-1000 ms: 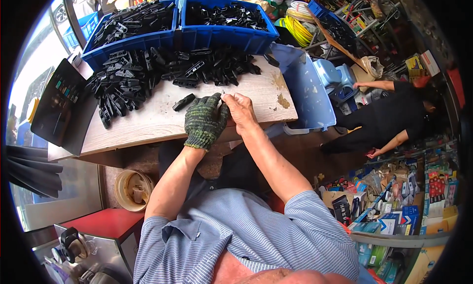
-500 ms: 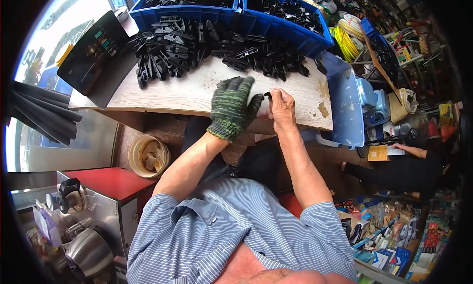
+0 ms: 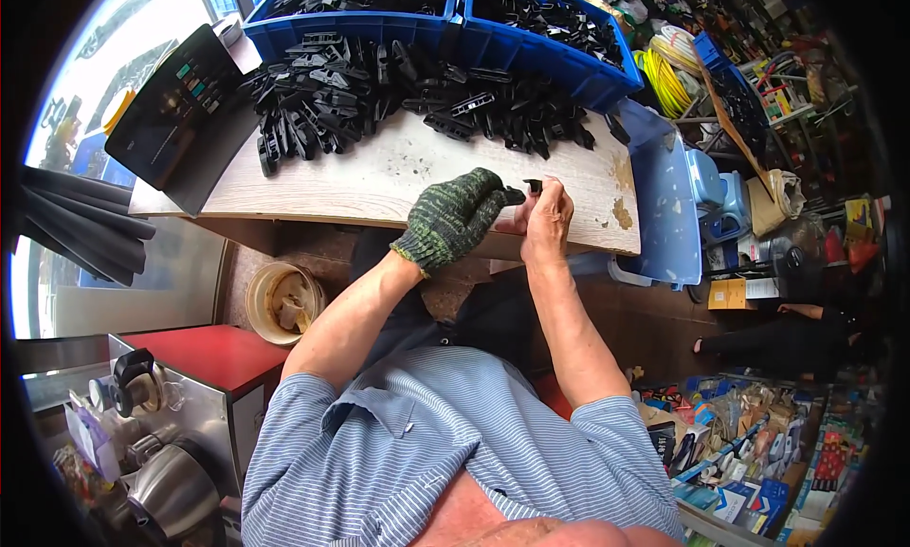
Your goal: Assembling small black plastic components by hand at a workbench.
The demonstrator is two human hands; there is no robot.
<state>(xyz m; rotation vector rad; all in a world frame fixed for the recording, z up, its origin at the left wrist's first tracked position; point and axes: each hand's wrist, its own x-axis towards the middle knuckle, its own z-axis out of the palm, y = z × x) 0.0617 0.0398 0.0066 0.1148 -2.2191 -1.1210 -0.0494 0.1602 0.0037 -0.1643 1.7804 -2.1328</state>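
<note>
My left hand (image 3: 453, 215) wears a dark green and black knit glove. Its fingers are curled closed, and their dark tips point at my right hand; whether they pinch anything cannot be made out. Bare and closed, my right hand (image 3: 547, 223) grips a small black plastic piece (image 3: 535, 186) that sticks out above the thumb. Both hands are over the table's front edge, almost touching. Beyond them, black plastic clip-like parts lie heaped on the wooden table (image 3: 370, 177), in a left pile (image 3: 308, 106) and a right pile (image 3: 517, 111).
Two blue crates (image 3: 351, 33) full of black parts stand behind the piles. A tablet (image 3: 175, 101) leans at the left. Below the table is a cream bucket (image 3: 284, 302); a blue plastic bin (image 3: 664, 206) adjoins its right end. Another person (image 3: 787, 343) is at the far right.
My left hand has gone from spread fingers to a closed grip, turning toward my right hand. The right hand stays nearly in place. The other person's arm has drawn back from the papers.
</note>
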